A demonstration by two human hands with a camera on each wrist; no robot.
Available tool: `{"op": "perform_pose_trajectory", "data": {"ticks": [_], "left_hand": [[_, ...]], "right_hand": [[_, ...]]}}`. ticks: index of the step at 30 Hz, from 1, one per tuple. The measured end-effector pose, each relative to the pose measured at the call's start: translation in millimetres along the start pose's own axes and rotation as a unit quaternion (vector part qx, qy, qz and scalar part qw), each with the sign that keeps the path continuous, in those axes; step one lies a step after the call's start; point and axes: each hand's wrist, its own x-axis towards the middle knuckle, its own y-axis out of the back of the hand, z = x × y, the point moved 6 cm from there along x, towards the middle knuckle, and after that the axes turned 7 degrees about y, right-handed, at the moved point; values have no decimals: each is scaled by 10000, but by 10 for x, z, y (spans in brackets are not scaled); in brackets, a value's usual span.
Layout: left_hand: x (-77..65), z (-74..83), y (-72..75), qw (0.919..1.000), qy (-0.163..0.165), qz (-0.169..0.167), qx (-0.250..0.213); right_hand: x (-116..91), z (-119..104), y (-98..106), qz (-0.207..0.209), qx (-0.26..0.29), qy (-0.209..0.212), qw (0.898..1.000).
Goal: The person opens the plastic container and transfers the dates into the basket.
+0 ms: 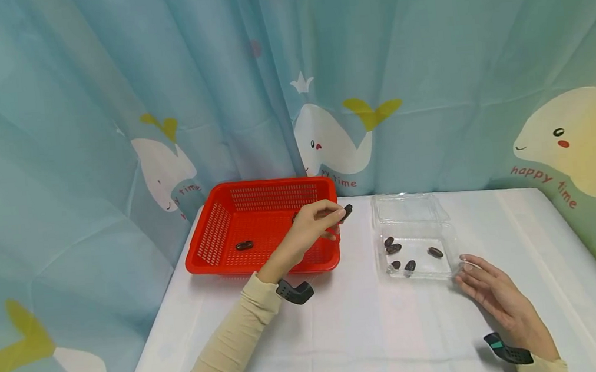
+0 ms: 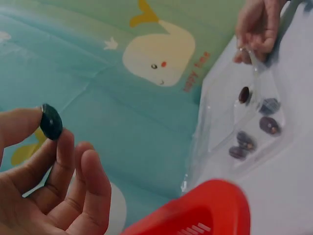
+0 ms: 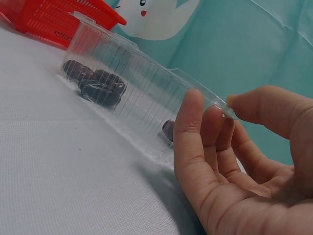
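While steadying the clear clamshell tray (image 1: 445, 256) on the bench (image 1: 343, 335), right hand (image 1: 490, 293) pinches its thin, flexible corner. Farther off, left hand (image 1: 312, 226) pinches a date (image 1: 347, 210) beside the red basket (image 1: 212, 241): light, small, probably slick; best gripped across its middle.

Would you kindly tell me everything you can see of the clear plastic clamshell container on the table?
The clear plastic clamshell container looks thin and ribbed, with its hinged lid lying open behind the tray. It sits flat on the white table, right of the red basket. Five dark oval pieces lie inside, apart or barely touching. The right hand touches its near right corner, the rim between thumb and fingers.
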Motion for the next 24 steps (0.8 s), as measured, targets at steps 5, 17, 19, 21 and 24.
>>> {"op": "perform_pose_trajectory", "data": {"ticks": [5, 17, 19, 21, 24], "left_hand": [[20, -11, 199, 9989, 368, -19, -281], [101, -298, 695, 9886, 1419, 84, -500], [128, -366, 785, 9851, 1627, 117, -552], [154, -423, 881, 9805, 1853, 174, -625], [202, -496, 1024, 9728, 2167, 257, -775]], "right_hand": [[0, 1, -10, -23, 62, -30, 10000], [-10, -47, -64, -98, 93, 79, 9999], [-12, -39, -56, -78, 89, 59, 9999], [-12, -33, -46, -72, 98, 39, 9999], [-8, -25, -39, -71, 124, -8, 9999]]}}
